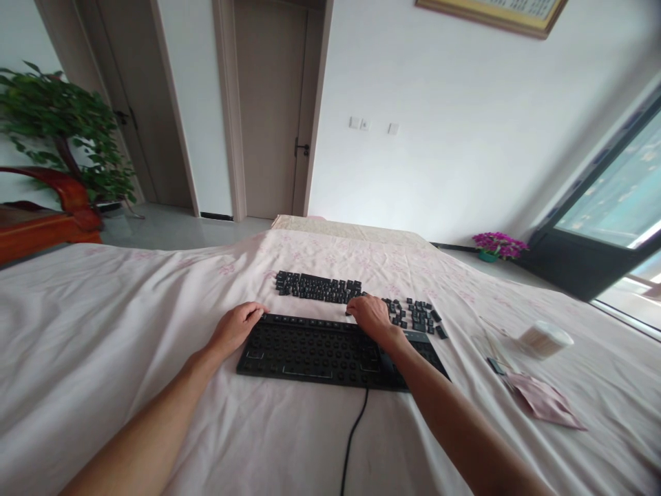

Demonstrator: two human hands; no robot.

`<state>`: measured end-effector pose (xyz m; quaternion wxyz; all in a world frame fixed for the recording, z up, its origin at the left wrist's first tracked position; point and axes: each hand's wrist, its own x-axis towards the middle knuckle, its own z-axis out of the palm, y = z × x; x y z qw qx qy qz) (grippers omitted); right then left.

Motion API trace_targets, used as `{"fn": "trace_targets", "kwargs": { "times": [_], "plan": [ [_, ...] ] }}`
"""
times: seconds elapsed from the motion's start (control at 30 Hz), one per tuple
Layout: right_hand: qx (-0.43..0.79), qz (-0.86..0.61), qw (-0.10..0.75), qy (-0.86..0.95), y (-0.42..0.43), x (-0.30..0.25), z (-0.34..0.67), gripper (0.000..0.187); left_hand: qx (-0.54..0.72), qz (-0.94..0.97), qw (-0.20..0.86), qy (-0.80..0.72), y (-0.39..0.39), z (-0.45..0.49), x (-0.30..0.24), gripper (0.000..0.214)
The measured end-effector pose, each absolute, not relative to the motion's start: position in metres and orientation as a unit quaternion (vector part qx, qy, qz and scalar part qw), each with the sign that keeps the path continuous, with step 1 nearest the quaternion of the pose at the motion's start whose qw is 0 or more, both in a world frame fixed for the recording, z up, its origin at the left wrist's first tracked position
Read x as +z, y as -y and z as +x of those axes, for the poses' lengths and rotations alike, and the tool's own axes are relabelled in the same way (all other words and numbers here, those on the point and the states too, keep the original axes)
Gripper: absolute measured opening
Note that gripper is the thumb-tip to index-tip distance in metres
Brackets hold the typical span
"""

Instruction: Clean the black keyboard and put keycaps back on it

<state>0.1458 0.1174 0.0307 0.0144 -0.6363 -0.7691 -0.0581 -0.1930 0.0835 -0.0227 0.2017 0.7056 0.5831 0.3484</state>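
A black keyboard with its keycaps off lies on a pale pink bedsheet, its cable running toward me. Rows of removed black keycaps lie just behind it, with more loose keycaps to the right. My left hand rests on the keyboard's far left corner, fingers curled over the edge. My right hand reaches past the keyboard's far edge, with its fingers bent down among the keycaps. What the fingertips pinch is hidden.
To the right on the sheet lie a round white container, thin sticks and a pink packet. Beyond the bed are doors, a potted plant, a wooden armrest, purple flowers and a window.
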Motion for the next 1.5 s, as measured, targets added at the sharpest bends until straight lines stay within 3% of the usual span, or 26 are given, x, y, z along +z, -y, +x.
{"fn": "trace_targets", "kwargs": {
  "times": [0.47, 0.83, 1.5],
  "plan": [
    [-0.024, -0.615, 0.017, 0.788, -0.109, 0.040, 0.147, 0.024, 0.337, 0.703, 0.203, -0.592, -0.080, -0.191, -0.018, 0.037],
    [0.026, -0.588, 0.138, 0.796, -0.064, 0.050, 0.179, 0.023, 0.335, 0.705, 0.197, -0.594, -0.079, -0.190, -0.017, 0.037],
    [-0.149, -0.554, 0.009, 0.819, -0.043, 0.035, 0.161, 0.024, 0.329, 0.703, 0.196, -0.599, -0.079, -0.189, -0.016, 0.037]
  ]
}}
